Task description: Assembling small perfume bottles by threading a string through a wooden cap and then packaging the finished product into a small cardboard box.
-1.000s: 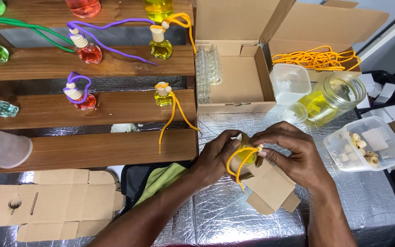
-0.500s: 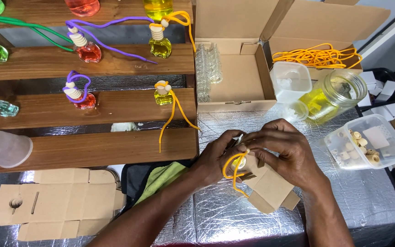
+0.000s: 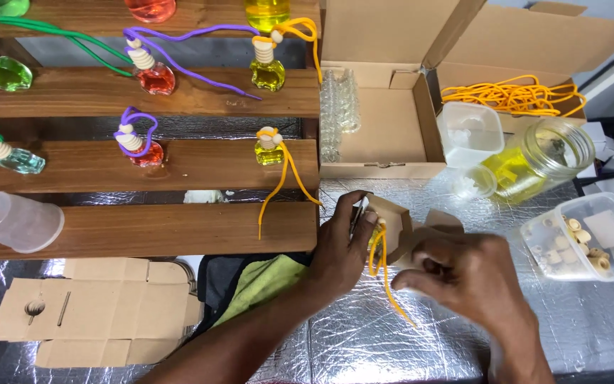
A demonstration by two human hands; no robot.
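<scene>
A small brown cardboard box [image 3: 405, 226] is held between both hands over the silver foil table [image 3: 364, 341]. My left hand [image 3: 341, 245] grips its left end and open flap. My right hand [image 3: 467, 274] closes around its right end. A yellow cord [image 3: 385, 274] hangs out of the box between the hands, and a bit of a yellow bottle shows at the opening. The rest of the bottle is hidden inside.
Wooden shelves [image 3: 143, 227] at left carry small coloured bottles with green, purple and yellow cords. An open carton [image 3: 385, 135] with clear bottles stands behind. A jar of yellow liquid [image 3: 534, 160], yellow cords [image 3: 513, 96], a tub of wooden caps [image 3: 588, 238] and flat box blanks [image 3: 94, 313] lie around.
Both hands have turned the box more level and shifted it slightly. The right hand slid from the top of the box to its right end, and the yellow cord now hangs lower.
</scene>
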